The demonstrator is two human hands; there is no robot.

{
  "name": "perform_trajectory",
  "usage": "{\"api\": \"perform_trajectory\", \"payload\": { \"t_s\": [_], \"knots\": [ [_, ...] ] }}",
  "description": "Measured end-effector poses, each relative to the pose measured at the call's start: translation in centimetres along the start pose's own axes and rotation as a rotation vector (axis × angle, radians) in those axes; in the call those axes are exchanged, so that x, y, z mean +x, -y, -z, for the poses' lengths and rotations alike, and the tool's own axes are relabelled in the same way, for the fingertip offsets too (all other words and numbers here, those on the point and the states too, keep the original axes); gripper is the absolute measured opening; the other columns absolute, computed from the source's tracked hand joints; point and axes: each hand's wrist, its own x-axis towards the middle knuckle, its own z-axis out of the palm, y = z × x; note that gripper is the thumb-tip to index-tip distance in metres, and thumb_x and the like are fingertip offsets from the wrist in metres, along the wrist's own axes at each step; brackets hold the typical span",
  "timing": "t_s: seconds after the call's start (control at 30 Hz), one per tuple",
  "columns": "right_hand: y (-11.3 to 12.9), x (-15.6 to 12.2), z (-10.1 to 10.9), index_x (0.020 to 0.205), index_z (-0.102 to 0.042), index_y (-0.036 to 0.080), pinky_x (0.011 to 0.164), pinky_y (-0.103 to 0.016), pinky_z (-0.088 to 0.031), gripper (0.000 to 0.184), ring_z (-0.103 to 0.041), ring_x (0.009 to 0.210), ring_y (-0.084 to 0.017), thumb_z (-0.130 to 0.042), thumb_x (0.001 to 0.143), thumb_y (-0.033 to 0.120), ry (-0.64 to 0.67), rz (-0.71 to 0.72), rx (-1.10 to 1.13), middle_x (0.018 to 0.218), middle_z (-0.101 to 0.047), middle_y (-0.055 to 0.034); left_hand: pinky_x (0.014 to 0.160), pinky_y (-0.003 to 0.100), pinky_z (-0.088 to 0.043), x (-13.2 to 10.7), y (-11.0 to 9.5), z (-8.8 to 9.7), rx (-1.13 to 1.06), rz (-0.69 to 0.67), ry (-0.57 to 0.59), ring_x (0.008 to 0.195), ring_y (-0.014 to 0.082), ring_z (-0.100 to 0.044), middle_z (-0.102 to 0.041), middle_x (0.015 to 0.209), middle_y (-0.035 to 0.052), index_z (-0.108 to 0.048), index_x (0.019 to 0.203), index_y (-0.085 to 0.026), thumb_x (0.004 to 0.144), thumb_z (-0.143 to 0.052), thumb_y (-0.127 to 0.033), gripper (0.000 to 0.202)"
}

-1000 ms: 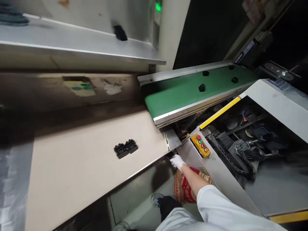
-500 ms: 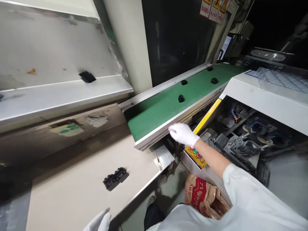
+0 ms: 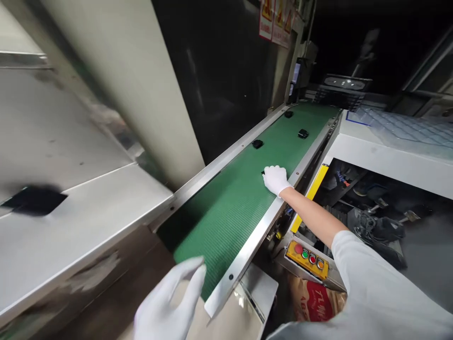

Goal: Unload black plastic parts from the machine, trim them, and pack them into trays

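Note:
My right hand (image 3: pixel 276 180), in a white glove, rests on the green conveyor belt (image 3: pixel 226 222) with its fingers curled over a small black part (image 3: pixel 264 173). Most of that part is hidden under the glove. Several similar black parts lie farther along the belt, among them one (image 3: pixel 257 144) near the far rail and one (image 3: pixel 303 134) near the right rail. My left hand (image 3: pixel 166 302), also gloved, is at the bottom of the view beside the near end of the belt. Its fingers are apart and it holds nothing.
A steel rail (image 3: pixel 255 236) runs along the belt's right side. Below it sit a yellow control box (image 3: pixel 307 259) with coloured buttons and a printed paper sack (image 3: pixel 314 302). A steel shelf (image 3: pixel 63 156) with a blurred black part (image 3: pixel 33 199) stands at left.
My view has swung along the belt. My right hand has moved from above the belt's edge onto a black part. My left hand has risen further into view near the belt's end.

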Motion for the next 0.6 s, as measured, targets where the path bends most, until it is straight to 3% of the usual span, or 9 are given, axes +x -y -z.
{"api": "perform_trajectory", "payload": {
  "t_s": [0.07,0.13,0.2,0.3,0.37,0.43,0.53,0.6],
  "knots": [
    [0.3,-0.1,0.0,0.116,-0.067,0.014,0.095,-0.045,-0.054,0.029,-0.066,0.106,-0.025,-0.06,0.103,0.039,0.007,-0.008,-0.005,0.113,-0.07,-0.0096,0.099,0.04,-0.059,8.5,-5.0,-2.4,-0.053,-0.248,0.088,0.102,0.0289,-0.074,-0.079,0.113,0.0009,-0.076,0.109,-0.03,0.087,-0.059,-0.059,0.039],
    [0.6,-0.2,0.0,0.115,-0.067,0.011,0.093,-0.044,-0.051,0.026,-0.065,0.106,-0.028,-0.057,0.103,0.032,0.005,-0.001,0.005,0.111,-0.071,-0.0135,0.106,0.041,-0.053,16.7,-10.6,-6.4,-0.017,-0.433,0.1,0.112,0.0294,-0.07,-0.075,0.123,0.0056,-0.072,0.123,-0.024,0.093,-0.054,-0.05,0.043],
    [0.8,-0.4,0.2,0.112,-0.067,0.01,0.09,-0.043,-0.049,0.024,-0.065,0.105,-0.03,-0.055,0.101,0.027,-0.001,0.018,0.015,0.11,-0.071,-0.0175,0.11,0.043,-0.049,24.1,-15.7,-11.1,0.127,-0.523,0.167,0.123,0.0313,-0.065,-0.067,0.139,0.0107,-0.062,0.14,-0.022,0.096,-0.053,-0.04,0.048],
    [1.0,-0.6,0.4,0.109,-0.067,0.01,0.085,-0.042,-0.049,0.023,-0.065,0.102,-0.031,-0.055,0.098,0.025,-0.01,0.043,0.012,0.108,-0.072,-0.018,0.113,0.06,-0.042,32.8,-21.2,-17.4,0.188,-0.551,0.224,0.139,0.0466,-0.05,-0.048,0.157,0.0216,-0.056,0.148,-0.022,0.085,-0.069,-0.029,0.065],
    [1.0,-0.7,0.5,0.109,-0.066,0.011,0.082,-0.044,-0.05,0.024,-0.065,0.099,-0.031,-0.056,0.097,0.028,-0.012,0.057,0.002,0.106,-0.072,-0.0167,0.109,0.069,-0.04,36.8,-23.1,-20.5,0.177,-0.511,0.264,0.139,0.0549,-0.046,-0.042,0.16,0.0263,-0.06,0.145,-0.024,0.074,-0.077,-0.022,0.073],
    [1.0,-0.7,0.3,0.11,-0.066,0.012,0.08,-0.045,-0.051,0.028,-0.065,0.097,-0.032,-0.058,0.095,0.034,-0.012,0.071,-0.003,0.106,-0.071,-0.0157,0.106,0.073,-0.039,39.5,-23.7,-22.7,0.144,-0.472,0.329,0.134,0.0576,-0.049,-0.048,0.152,0.0283,-0.067,0.136,-0.024,0.064,-0.08,-0.013,0.074],
    [0.9,-0.5,0.0,0.113,-0.065,0.013,0.08,-0.045,-0.052,0.029,-0.064,0.099,-0.032,-0.059,0.095,0.035,-0.008,0.092,0.016,0.109,-0.07,-0.0149,0.108,0.076,-0.032,41.4,-23.5,-24.4,0.05,-0.451,0.418,0.13,0.0583,-0.051,-0.062,0.132,0.0267,-0.076,0.112,-0.019,0.053,-0.076,-0.003,0.061],
    [0.8,-0.4,-0.1,0.111,-0.066,0.014,0.081,-0.045,-0.052,0.024,-0.064,0.1,-0.032,-0.058,0.095,0.03,-0.007,0.098,0.055,0.109,-0.07,-0.015,0.112,0.074,-0.029,41.7,-23.2,-24.6,-0.041,-0.437,0.443,0.13,0.0561,-0.051,-0.065,0.124,0.0241,-0.076,0.096,-0.017,0.051,-0.073,-0.001,0.048]
  ]
}}
